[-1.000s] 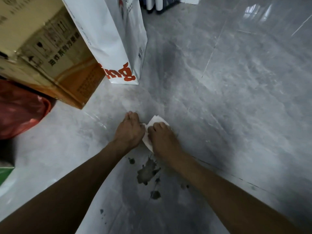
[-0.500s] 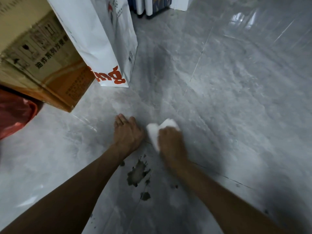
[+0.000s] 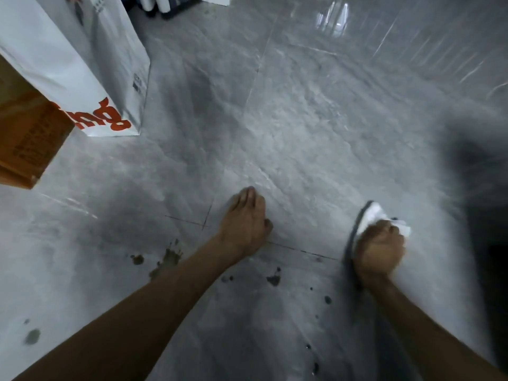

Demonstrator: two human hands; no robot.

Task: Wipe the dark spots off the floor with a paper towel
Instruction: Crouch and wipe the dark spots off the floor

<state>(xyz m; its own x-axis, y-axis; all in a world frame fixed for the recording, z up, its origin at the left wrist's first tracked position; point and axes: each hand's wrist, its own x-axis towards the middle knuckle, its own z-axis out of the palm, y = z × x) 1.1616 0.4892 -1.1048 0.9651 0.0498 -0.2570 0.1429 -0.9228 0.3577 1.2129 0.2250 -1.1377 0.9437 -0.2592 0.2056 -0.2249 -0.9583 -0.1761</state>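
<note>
Paper towel (image 3: 369,215) crumpled inside right grip (image 3: 380,248), poking past knuckles; left grip (image 3: 244,224) flat on floor (image 3: 302,133).

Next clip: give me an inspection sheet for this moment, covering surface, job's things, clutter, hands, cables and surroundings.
Surface: glossy grey tiled floor with grout lines; dark spots scattered around the forearms.
Job's things: white paper towel, crumpled, off to the right of the spots.
Clutter: white bag with orange letters; cardboard box beside it, at left.
Hands: left hand rests on the floor, fingers straight; right hand grips the towel, and blur hides whether it touches the floor.
Cables: nothing seen.
Surroundings: dark items at the top edge, too blurred to identify.
</note>
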